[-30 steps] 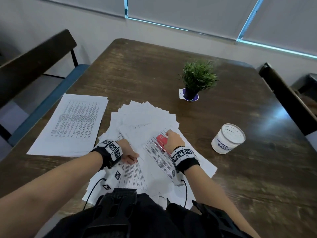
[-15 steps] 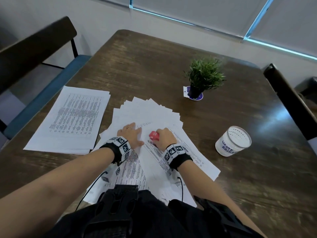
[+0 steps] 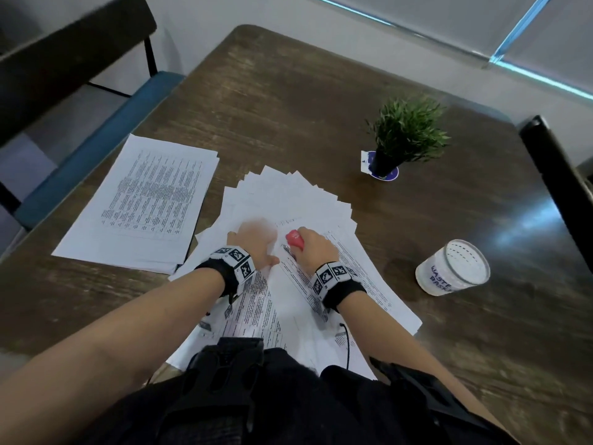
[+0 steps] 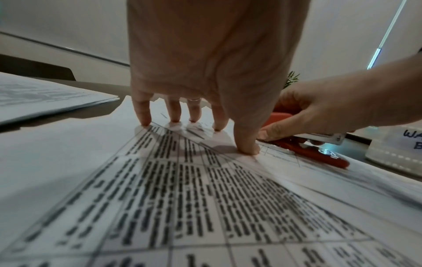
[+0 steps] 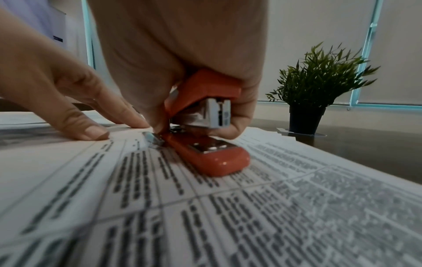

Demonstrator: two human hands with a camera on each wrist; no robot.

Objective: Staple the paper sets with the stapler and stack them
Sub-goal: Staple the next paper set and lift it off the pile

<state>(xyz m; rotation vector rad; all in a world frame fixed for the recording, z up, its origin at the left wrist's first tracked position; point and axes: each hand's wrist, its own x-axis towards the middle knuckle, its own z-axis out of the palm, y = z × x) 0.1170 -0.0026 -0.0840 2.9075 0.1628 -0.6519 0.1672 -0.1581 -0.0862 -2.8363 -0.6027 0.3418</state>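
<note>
Left hand [image 3: 256, 242] flat, fingers spread; right hand [image 3: 316, 252] in curled grip.

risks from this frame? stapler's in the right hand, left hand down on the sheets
1. The stapler sits on top of a printed sheet with its mouth open and no paper edge between; squeezing now would likely fire a staple into nothing.
2. The left hand pins the paper by fingertips only, thumb beside the right hand and its grip; sheets may skew.
3. The loose fanned pile underneath could get mixed into the set.
</note>
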